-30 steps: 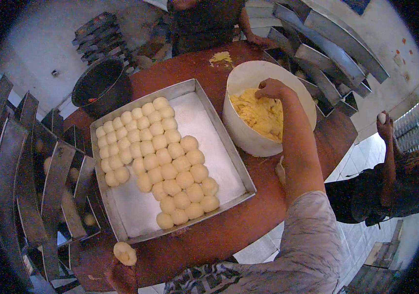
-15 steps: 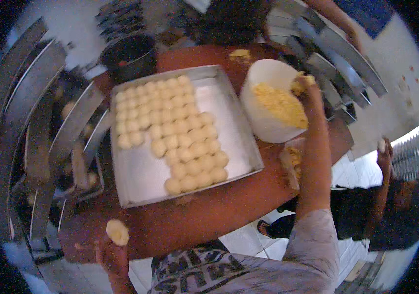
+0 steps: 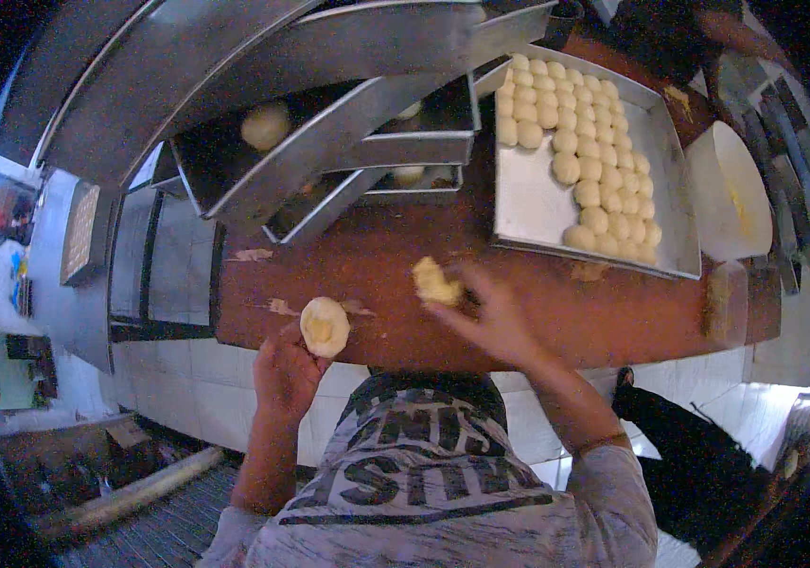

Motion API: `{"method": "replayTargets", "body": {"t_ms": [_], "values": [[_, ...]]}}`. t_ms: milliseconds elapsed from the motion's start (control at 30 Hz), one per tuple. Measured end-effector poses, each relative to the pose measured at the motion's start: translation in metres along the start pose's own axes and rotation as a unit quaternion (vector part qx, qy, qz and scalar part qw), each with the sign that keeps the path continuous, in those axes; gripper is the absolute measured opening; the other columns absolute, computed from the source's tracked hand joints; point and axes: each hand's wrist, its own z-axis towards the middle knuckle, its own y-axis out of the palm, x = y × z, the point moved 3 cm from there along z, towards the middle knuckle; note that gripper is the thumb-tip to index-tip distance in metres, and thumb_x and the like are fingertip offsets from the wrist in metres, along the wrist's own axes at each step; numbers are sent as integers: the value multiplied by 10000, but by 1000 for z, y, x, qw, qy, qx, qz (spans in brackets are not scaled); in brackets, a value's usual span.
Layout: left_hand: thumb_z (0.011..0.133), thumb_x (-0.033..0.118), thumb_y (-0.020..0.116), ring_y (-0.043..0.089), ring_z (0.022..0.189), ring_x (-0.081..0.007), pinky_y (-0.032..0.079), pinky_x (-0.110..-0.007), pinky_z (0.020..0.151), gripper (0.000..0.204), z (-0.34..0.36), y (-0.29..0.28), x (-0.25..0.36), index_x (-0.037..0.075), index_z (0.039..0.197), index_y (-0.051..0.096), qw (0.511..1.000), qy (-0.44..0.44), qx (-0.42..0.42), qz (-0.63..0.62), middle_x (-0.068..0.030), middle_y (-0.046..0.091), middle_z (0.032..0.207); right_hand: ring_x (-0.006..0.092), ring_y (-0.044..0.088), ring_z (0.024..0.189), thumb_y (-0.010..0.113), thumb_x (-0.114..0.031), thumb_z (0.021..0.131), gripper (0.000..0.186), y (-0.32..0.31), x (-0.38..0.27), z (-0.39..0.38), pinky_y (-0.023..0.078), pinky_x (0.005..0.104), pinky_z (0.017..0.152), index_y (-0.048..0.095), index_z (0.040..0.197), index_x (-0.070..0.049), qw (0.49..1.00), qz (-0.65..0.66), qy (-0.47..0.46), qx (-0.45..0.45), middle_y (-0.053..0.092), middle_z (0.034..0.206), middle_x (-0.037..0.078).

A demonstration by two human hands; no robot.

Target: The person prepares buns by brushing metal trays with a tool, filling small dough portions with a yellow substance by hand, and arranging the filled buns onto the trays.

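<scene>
My left hand [image 3: 286, 371] is closed around the lower edge of a flattened round of dough [image 3: 325, 328], held up at the table's near edge. A small yellow patch shows in the middle of the round. To its right, over the table, my right hand [image 3: 490, 317] grips a clump of yellow grated filling [image 3: 436, 282] in its fingertips. This hand is a little blurred. Several pale dough balls [image 3: 604, 161] sit in rows in a large square metal tray [image 3: 530, 194] at the far right. A white tub [image 3: 708, 194] with yellow filling stands beyond the tray.
Stacked metal pans [image 3: 329, 142], some with dough balls inside, rise at the far left of the brown table [image 3: 377, 256]. A clear container [image 3: 729, 303] lies near the table's right end. Another person's dark-clothed legs [image 3: 689, 445] are at the lower right.
My right hand has left the white tub and come across toward the left hand with yellow filling. My left hand still holds the dough round. The view has swung left.
</scene>
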Motion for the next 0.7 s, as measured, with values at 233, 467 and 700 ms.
{"method": "replayTargets", "body": {"t_ms": [233, 467, 700], "values": [[849, 341, 463, 403, 1194, -291, 336, -407, 1001, 556, -3, -61, 34, -63, 1222, 379, 999, -33, -16, -29, -168, 420, 1273, 314, 493, 1062, 621, -259, 767, 381, 123, -4, 49, 376, 397, 948, 549, 1113, -120, 916, -346, -184, 87, 530, 1146, 95], [841, 350, 461, 401, 1200, -286, 320, -412, 1012, 578, 0, -88, 48, -60, 1238, 370, 998, -41, 22, 29, -145, 410, 1294, 268, 527, 1042, 592, -202, 765, 303, 111, -37, 49, 336, 438, 964, 598, 1061, -138, 914, -383, -103, 86, 581, 1085, 51], [845, 342, 438, 397, 1203, -282, 328, -416, 1004, 540, -4, -76, 34, -43, 1220, 393, 998, -18, -26, -52, -138, 411, 1293, 263, 535, 945, 593, -63, 713, 294, 57, -11, 46, 373, 433, 898, 639, 989, -154, 926, -346, -50, 142, 613, 1019, 17]]}}
